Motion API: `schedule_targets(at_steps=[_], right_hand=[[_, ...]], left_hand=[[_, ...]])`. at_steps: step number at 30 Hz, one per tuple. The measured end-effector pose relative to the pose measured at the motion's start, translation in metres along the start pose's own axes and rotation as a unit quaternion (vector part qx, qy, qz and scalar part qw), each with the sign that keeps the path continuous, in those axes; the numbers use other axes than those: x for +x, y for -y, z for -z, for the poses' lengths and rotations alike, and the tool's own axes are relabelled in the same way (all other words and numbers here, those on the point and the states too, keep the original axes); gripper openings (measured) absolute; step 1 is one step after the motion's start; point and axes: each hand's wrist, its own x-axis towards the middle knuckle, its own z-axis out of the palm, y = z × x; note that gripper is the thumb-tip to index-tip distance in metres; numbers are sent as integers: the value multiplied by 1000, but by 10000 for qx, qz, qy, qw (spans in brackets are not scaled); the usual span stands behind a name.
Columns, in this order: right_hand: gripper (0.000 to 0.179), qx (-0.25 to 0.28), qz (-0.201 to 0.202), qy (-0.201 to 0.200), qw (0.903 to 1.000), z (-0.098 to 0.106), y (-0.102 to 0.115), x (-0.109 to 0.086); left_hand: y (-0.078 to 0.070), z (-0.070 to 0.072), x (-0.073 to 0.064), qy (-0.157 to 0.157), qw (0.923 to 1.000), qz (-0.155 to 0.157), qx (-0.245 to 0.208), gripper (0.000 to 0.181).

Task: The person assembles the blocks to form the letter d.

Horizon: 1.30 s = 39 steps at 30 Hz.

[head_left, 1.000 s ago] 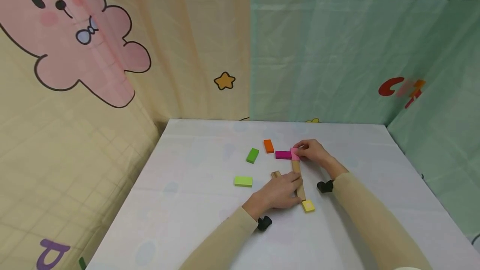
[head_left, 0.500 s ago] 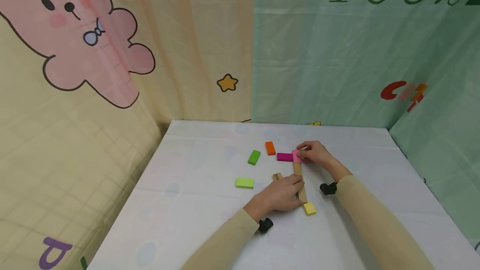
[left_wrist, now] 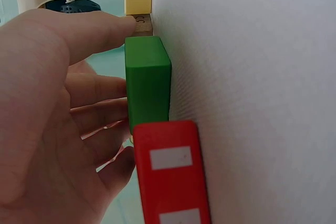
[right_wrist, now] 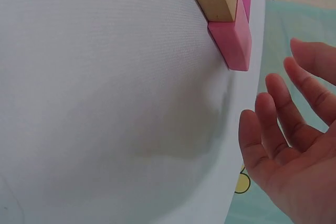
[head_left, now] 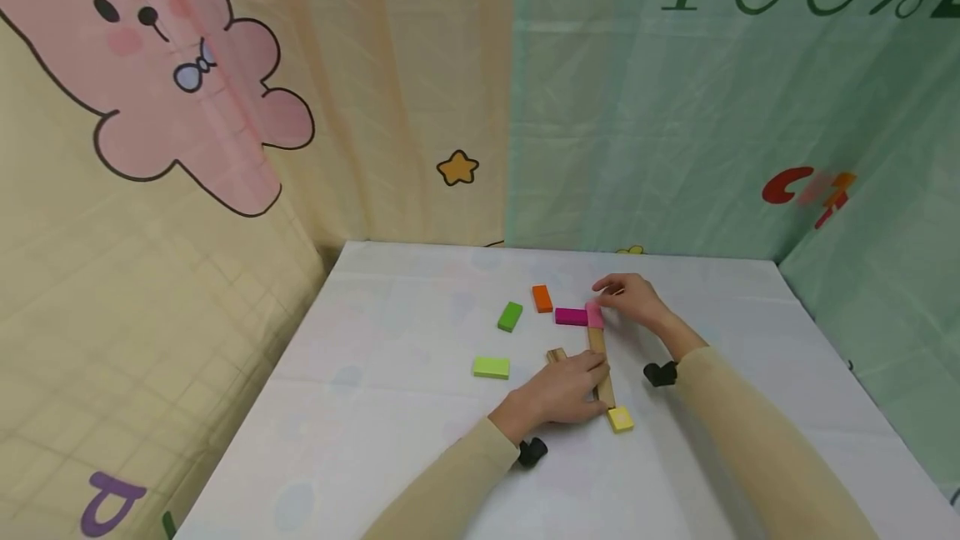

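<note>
My left hand (head_left: pixel 570 390) rests over a row of wooden blocks (head_left: pixel 605 391), its thumb by the near end. In the left wrist view its fingertips reach the upper side of a green block (left_wrist: pixel 148 87), and a red block (left_wrist: pixel 169 169) with white patches stands in front; the hand hides both in the head view. A yellow block (head_left: pixel 620 419) touches the row's near end. At the far end, a pink block (head_left: pixel 595 315) meets a magenta block (head_left: pixel 572 317). Beside the pink block, my right hand (head_left: pixel 632 300) hovers with loose, spread fingers, apart from it in the right wrist view.
Left of the row lie an orange block (head_left: pixel 542 299), a green block (head_left: pixel 510 317) and a lime block (head_left: pixel 491 368). A wooden block (head_left: pixel 557 355) pokes out beside my left hand. Printed curtains (head_left: pixel 637 107) surround the white table (head_left: pixel 390 307).
My right hand has let go of the pink block and lifted slightly away toward the far side. My left hand stays on the row. The whole head view has shifted a little.
</note>
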Motion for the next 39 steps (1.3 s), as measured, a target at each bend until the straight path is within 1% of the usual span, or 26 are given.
schedule_targets(at_steps=[3,8,16,19,22,25,29,33,36,39], right_hand=[[31,31,181,9,9998,-2,1,2],[31,102,282,86,9995,-7,3,7],[29,13,568,316,9979,-17,4,11],[29,27,617,446,9971,-20,4,12],[30,-64,705,561,9959,-22,5,12],[29,-282,872,612,9939,-24,5,12],[27,-500,1143,579,9905,-27,6,12],[23,-670,1329,507,9876,-29,7,11],[21,-797,1334,476,9867,-30,6,12],[20,-819,1295,463,9871,-32,5,13]], left_hand=[[0,0,0,-12,10000,-6,6,62],[0,0,-1,-23,10000,-40,-42,62],[1,-2,0,-35,10000,-72,-45,61],[2,-2,0,-49,9999,-96,-53,61],[2,-2,0,-45,9999,-118,-26,61],[3,-2,0,-52,9999,-134,10,62],[4,-3,1,-79,9999,-140,23,62],[4,-3,2,-74,9999,-143,11,62],[4,-3,2,-56,9999,-133,-5,62],[3,-3,2,-31,9999,-107,-17,62]])
